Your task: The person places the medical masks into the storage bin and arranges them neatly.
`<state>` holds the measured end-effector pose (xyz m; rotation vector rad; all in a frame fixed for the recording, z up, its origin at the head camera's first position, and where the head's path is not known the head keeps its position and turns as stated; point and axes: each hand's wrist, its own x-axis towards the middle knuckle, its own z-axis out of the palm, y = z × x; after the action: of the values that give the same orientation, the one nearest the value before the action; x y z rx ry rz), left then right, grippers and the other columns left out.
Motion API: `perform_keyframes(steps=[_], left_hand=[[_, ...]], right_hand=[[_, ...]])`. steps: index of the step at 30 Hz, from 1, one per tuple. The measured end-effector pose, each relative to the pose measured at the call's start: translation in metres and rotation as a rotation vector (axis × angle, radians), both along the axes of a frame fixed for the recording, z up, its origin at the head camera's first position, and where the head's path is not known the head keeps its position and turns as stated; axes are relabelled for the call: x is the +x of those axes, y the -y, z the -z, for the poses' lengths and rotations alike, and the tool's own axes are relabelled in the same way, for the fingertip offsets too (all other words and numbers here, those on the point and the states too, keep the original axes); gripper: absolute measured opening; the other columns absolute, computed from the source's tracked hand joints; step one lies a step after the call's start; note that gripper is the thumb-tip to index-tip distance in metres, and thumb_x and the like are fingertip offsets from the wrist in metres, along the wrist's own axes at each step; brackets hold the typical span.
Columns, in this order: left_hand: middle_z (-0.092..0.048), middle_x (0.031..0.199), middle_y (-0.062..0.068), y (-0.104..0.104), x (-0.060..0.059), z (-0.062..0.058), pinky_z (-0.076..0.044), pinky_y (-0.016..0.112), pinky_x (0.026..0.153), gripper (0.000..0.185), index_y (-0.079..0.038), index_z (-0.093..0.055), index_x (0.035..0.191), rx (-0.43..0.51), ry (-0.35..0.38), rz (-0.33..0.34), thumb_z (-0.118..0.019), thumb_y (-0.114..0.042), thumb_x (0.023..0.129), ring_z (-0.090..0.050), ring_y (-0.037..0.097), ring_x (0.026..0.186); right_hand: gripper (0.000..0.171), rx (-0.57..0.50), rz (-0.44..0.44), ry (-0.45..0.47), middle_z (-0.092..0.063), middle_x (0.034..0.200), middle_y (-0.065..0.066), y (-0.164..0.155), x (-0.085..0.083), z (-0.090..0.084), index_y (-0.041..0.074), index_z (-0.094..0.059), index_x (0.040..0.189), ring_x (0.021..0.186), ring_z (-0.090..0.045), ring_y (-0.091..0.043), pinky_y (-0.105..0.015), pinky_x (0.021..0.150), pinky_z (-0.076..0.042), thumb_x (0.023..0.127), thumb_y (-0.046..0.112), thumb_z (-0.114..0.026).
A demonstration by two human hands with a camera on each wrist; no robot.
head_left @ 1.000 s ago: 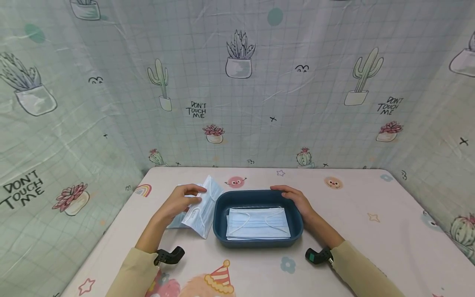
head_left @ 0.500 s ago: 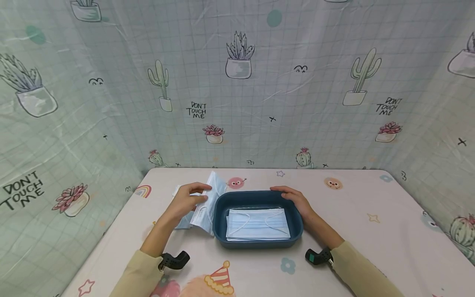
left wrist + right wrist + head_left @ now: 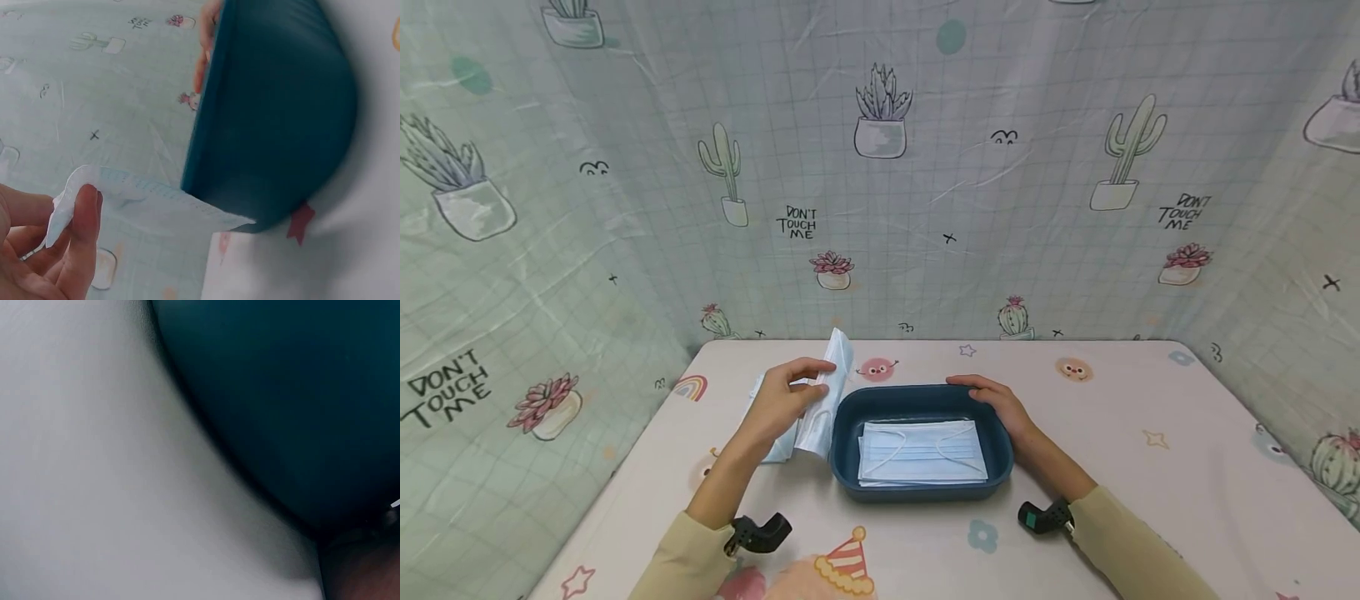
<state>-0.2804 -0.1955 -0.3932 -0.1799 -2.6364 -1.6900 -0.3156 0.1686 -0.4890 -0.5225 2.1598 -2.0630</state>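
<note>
Centrally on the desk [image 3: 1150, 467] we see a dark blue tray [image 3: 850, 417] holding a flat stack of masks [image 3: 921, 454]. Our left hand [image 3: 786, 400] pinches one mask [image 3: 827, 400] by its upper edge, lifted nearly upright just beside the tray's left wall, above a few loose masks [image 3: 775, 446] lying on the desk. Our right hand [image 3: 996, 400] rests on the tray's far right rim, fingers lightly curved over the edge. A cactus-print curtain [image 3: 880, 167] encloses the desk.
</note>
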Motion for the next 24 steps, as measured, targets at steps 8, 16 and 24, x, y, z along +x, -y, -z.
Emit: perform_keyframes(steps=[8,16,24], left_hand=[[-0.064,0.134,0.014,-0.016,0.006,-0.012,-0.054,0.029,0.075,0.033,-0.015,-0.071,0.129,0.037,-0.041,0.081,-0.068,-0.009,0.097,-0.069,0.026,0.100],[-0.069,0.131,0.011,-0.047,0.003,-0.029,-0.060,0.031,0.077,0.029,-0.015,-0.074,0.123,-0.142,-0.151,0.268,-0.068,-0.006,0.096,-0.070,0.018,0.085],[-0.074,0.124,0.001,-0.082,0.000,-0.056,-0.060,0.029,0.078,0.034,-0.018,-0.076,0.120,-0.509,-0.420,0.473,-0.067,0.001,0.094,-0.069,0.015,0.090]], right_hand=[[0.044,0.001,0.002,-0.015,-0.055,0.153,-0.019,-0.001,-0.002,0.002,-0.002,-0.058,0.143,0.130,-0.053,0.006,-0.013,0.108,-0.040,0.104,0.010,-0.042],[0.044,0.038,0.024,-0.033,-0.056,0.152,-0.019,-0.001,-0.002,0.000,-0.001,-0.059,0.142,0.141,-0.052,-0.011,-0.026,0.117,-0.038,0.103,0.010,-0.041],[0.045,0.036,0.067,0.042,-0.057,0.150,-0.015,-0.003,-0.001,0.001,-0.004,-0.055,0.144,0.143,-0.048,-0.028,-0.034,0.119,-0.037,0.103,0.013,-0.043]])
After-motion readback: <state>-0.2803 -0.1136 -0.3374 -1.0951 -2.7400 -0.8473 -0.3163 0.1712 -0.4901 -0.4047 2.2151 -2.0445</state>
